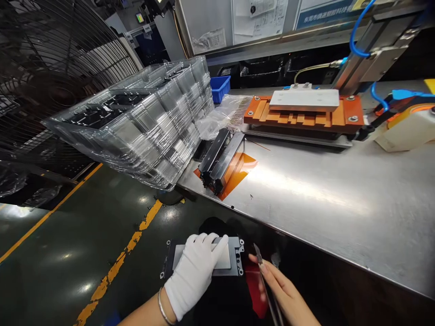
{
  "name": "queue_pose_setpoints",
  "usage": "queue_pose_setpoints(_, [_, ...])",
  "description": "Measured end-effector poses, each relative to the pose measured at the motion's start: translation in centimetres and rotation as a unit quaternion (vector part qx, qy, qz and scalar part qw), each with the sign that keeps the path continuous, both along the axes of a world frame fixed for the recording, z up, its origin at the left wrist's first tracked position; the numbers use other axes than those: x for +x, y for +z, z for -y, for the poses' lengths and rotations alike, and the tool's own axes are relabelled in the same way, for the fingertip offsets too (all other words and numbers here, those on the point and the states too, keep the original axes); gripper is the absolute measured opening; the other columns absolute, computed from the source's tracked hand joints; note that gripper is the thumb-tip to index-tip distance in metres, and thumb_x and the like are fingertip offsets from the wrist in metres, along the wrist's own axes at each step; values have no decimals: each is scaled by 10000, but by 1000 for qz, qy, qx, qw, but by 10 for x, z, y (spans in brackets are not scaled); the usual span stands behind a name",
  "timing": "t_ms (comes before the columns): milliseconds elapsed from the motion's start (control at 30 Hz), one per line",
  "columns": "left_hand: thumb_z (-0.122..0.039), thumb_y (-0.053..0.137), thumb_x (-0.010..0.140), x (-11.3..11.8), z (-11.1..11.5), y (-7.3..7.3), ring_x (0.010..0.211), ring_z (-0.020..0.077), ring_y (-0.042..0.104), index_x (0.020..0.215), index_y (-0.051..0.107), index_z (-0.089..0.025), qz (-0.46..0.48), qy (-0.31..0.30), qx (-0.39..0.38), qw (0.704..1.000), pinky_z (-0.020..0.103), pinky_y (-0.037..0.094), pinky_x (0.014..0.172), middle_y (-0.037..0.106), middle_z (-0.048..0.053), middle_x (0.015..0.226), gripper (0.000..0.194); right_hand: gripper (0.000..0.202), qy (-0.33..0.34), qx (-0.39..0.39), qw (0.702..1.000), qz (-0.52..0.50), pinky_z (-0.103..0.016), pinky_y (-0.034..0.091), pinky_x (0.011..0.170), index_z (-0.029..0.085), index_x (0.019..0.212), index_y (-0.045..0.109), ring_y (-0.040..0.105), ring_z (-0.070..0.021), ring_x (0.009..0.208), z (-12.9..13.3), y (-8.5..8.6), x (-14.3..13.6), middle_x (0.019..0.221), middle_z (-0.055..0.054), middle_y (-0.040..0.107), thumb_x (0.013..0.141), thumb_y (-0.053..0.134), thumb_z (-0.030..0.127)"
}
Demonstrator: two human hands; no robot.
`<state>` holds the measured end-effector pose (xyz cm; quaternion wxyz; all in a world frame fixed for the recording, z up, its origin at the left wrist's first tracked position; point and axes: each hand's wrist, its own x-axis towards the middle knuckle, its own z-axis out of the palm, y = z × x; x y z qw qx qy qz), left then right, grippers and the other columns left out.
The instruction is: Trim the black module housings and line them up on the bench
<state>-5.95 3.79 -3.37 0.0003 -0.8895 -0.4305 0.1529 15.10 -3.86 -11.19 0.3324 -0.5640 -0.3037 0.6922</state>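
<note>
My left hand [195, 271], in a white glove, grips a flat rectangular dark part [235, 253] with a pale grey plate on its face. Its fingers wrap over the plate, and screw lugs show at both ends of the part. The bare right hand [277, 283] is closed round a slim dark knife [258, 254]. That tool's pointed tip is up, just right of the part and apart from it. Both hands are below the front edge of the metal table [322, 190]. On the tabletop, two long black parts [220, 158] lie side by side on an orange sheet [239, 176].
A tall stack of clear plastic trays [159, 131] stands at left, with black parts in the top one. An orange fixture [299, 113] with a metal block sits at the back. Also there are a blue bin [220, 88], a white bottle [408, 129] and a large fan [64, 86].
</note>
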Motion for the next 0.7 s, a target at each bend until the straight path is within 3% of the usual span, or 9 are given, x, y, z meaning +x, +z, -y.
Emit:
queue_pose_setpoints(67, [-11,437,762,-1,0,0,1009,300,566,1462,335,-228,6,1,-10,1000,483,483,843,583,116,1220,739,466,61,162,964,203,-362,544,763,363,1298,606,649,-175,765,-2,-8,14,865,-23,625,913,482,596])
queue_pose_setpoints(133, [-16,436,765,-1,0,0,1029,307,557,1466,323,-225,12,-2,-16,1000,488,475,856,572,122,1236,740,398,108,279,885,355,-390,547,751,431,1313,567,644,-184,775,-3,-16,23,913,-32,621,928,513,517])
queue_pose_setpoints(200, [-10,431,763,-1,0,1,1036,305,554,1464,323,-222,14,-5,-23,1000,484,473,859,566,124,1246,740,411,124,353,823,428,-361,556,690,438,1347,525,643,-177,744,-4,-20,26,903,-36,621,937,535,456])
queue_pose_setpoints(267, [3,422,760,0,-1,4,1034,299,556,1458,328,-219,10,-7,-29,999,478,474,860,568,124,1243,738,438,128,392,788,457,-336,563,667,419,1380,495,645,-171,738,-4,-22,26,892,-37,616,944,541,423])
queue_pose_setpoints(533, [-3,366,817,2,-3,10,978,298,568,1421,355,-219,1,-49,-41,998,486,488,812,579,124,1195,641,464,150,451,739,478,-306,558,652,384,1429,440,625,-160,734,-9,-25,32,914,-49,604,971,500,340])
queue_pose_setpoints(633, [-4,375,801,2,-3,11,922,282,569,1411,358,-234,14,-74,-62,995,474,491,783,581,115,1182,652,434,154,448,739,478,-320,544,653,394,1419,453,616,-160,720,-14,-25,37,920,-57,606,991,449,323])
queue_pose_setpoints(700, [-2,400,764,2,-4,12,916,285,566,1411,353,-237,16,-80,-79,994,473,491,771,579,116,1189,690,406,165,434,759,456,-321,537,642,427,1397,472,617,-164,708,-16,-21,39,913,-52,616,999,414,369])
